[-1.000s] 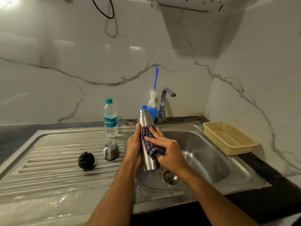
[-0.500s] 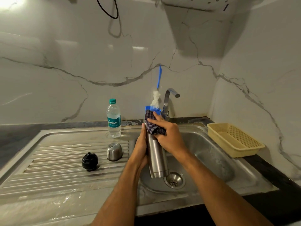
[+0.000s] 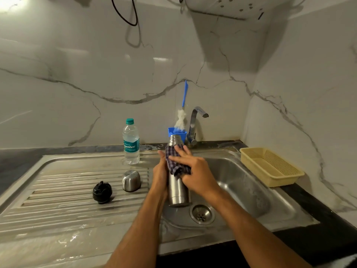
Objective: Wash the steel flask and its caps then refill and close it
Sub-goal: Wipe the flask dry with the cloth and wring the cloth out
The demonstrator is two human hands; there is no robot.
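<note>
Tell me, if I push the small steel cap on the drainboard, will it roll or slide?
The steel cap stands on its flat rim, so it would probably slide rather than roll. The ribbed drainboard looks wet, so it may slip easily. Tipped over, its domed top might let it roll.

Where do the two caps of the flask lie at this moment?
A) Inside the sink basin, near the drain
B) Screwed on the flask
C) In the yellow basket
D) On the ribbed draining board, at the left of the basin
D: the black cap and the steel cap both stand on the ribbed draining board, left of the basin, while the flask is held open-mouthed over the sink.
</note>
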